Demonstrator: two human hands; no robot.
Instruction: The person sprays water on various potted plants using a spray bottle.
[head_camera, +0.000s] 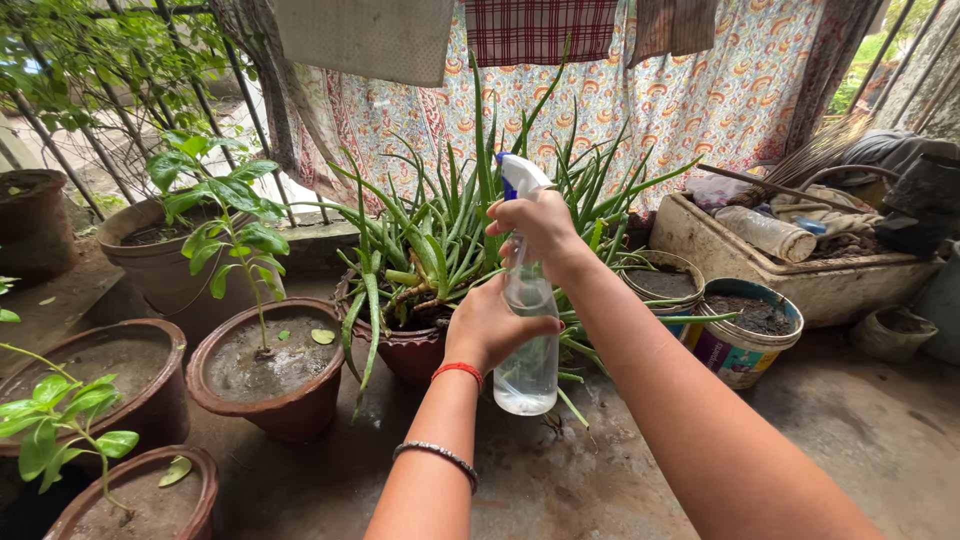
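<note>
Clear spray bottle (527, 345), held mid-scene before the aloe plant (450, 235): body clasped by left hand (492, 325), fingers closed; trigger head gripped by right hand (540, 228); watering stage judged, a trigger squeeze required.

I stand on a home terrace garden: clay pots (290, 385) of plants, hanging patterned laundry (720, 90), bare concrete floor (860, 440).

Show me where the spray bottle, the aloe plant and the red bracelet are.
spray bottle (528, 375): head view, clear lower body.
aloe plant (430, 240): head view, green leaves.
red bracelet (458, 371): head view, on the left wrist.
</note>
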